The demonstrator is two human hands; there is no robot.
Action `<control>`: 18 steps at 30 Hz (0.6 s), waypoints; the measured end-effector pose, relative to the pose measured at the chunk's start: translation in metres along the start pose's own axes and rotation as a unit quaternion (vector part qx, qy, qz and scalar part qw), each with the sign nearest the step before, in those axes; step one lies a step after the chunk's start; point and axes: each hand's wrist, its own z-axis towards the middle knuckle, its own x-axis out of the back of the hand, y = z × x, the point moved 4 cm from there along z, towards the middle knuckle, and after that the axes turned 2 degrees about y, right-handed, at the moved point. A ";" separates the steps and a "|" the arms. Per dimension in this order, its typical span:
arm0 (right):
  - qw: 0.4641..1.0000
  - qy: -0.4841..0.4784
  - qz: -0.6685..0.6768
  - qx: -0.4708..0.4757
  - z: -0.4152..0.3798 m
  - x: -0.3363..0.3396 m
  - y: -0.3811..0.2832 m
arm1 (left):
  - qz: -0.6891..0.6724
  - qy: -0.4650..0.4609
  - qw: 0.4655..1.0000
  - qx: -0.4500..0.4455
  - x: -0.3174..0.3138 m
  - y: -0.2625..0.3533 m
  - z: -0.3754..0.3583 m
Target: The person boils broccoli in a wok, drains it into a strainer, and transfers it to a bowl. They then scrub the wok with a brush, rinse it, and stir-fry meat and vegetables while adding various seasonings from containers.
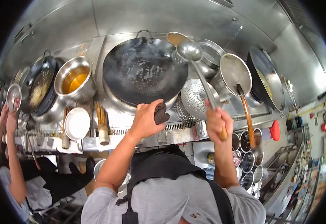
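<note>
A large black wok (133, 56) sits on the burner in front of me, its inner surface wet and shiny and slightly hazy. At its near rim, my left hand (145, 119) is closed around a folded dark cloth (161, 114). Whether the fingers also grip the rim is hidden. My right hand (219, 121) grips the wooden end of a long metal ladle (207, 86). The ladle's bowl is raised at the wok's right edge, beside a small pan (176, 37) of brownish liquid. Below the ladle lies a perforated strainer (197, 98).
Left of the wok stand a metal pot of amber liquid (75, 79), a white bowl (77, 123) and bamboo brushes (102, 125). To the right are a fine strainer (236, 72) and another wok (263, 74). Another person's arm (13, 149) is at far left.
</note>
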 end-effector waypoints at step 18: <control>0.732 0.431 -0.432 0.303 0.268 0.124 -0.305 | 0.061 0.021 0.994 0.089 -0.017 0.013 0.000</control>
